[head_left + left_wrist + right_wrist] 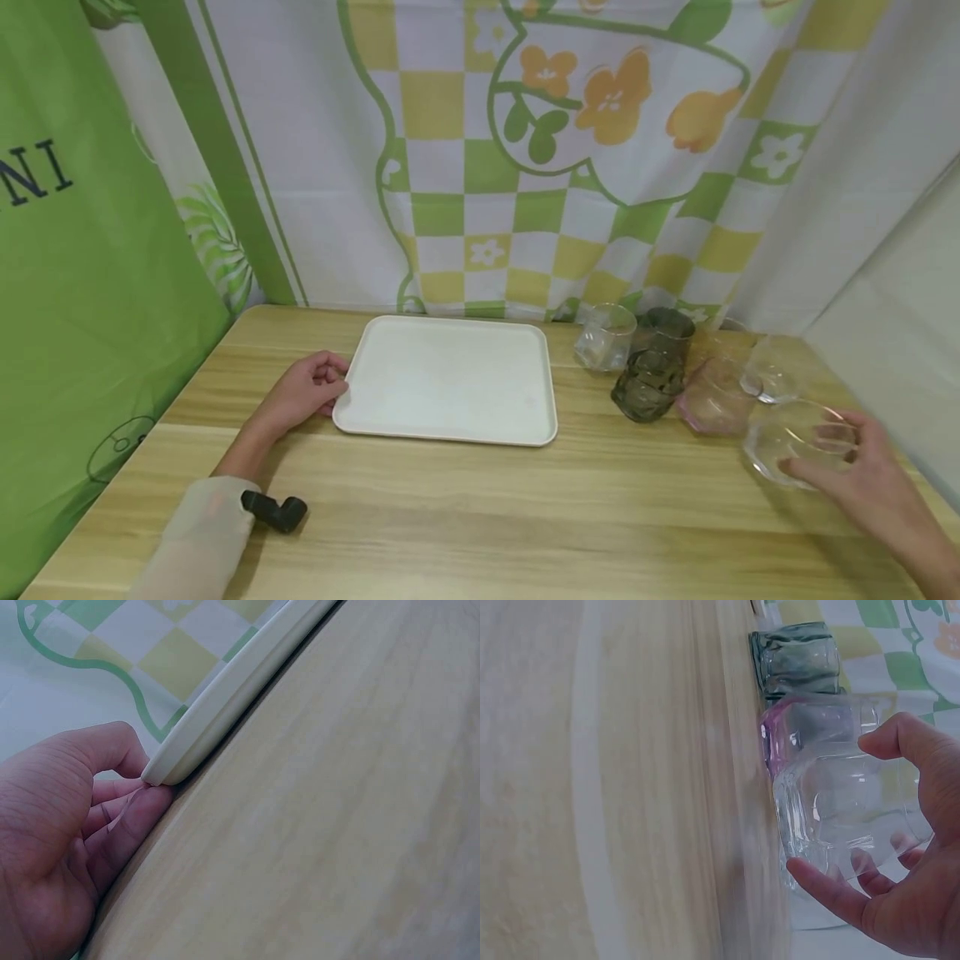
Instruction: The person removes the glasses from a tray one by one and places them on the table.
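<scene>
A cream rectangular tray [450, 379] lies flat on the wooden table. My left hand [303, 392] is at its left edge; in the left wrist view, thumb and fingers pinch the tray's rim [217, 705]. On the far right, my right hand [862, 471] holds a clear drinking glass [776, 437] with a gold rim, thumb on one side and fingers round the other. Close behind that glass [840, 810], the right wrist view has a pink-tinted glass [776, 739] and a dark green glass [799, 664].
More glasses are grouped at the back right: a clear faceted one [604, 346], dark grey-green ones [647, 390], the pink-tinted one [712, 404] and another clear one [776, 367]. A patterned curtain [487, 208] hangs behind the table, green cloth [90, 292] at the left.
</scene>
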A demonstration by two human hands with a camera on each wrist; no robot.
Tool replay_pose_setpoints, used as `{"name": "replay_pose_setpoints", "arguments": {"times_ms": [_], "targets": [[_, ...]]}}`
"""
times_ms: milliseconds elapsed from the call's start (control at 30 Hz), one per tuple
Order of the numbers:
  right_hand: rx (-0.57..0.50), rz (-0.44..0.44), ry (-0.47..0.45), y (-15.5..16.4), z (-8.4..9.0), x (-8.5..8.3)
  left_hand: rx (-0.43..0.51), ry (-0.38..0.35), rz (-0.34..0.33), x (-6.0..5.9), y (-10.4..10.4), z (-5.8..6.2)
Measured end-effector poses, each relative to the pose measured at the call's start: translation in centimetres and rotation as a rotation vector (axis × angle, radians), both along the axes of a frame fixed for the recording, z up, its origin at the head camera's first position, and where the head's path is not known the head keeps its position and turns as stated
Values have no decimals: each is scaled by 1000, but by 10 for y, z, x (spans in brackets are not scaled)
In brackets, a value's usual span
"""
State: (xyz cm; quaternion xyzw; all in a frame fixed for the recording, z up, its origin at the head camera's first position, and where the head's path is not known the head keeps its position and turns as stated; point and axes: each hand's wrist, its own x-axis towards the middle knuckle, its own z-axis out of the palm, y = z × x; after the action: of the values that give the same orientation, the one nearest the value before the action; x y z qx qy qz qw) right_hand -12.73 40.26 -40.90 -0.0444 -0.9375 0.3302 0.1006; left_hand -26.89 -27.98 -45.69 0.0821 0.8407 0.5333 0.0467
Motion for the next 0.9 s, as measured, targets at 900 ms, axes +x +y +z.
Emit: {"name": "replay_pose_setpoints", "arguments": {"times_ms": [900], "targets": [[-29,17,-70,24,0,-32,-8,-3,6,0,1,1]]}}
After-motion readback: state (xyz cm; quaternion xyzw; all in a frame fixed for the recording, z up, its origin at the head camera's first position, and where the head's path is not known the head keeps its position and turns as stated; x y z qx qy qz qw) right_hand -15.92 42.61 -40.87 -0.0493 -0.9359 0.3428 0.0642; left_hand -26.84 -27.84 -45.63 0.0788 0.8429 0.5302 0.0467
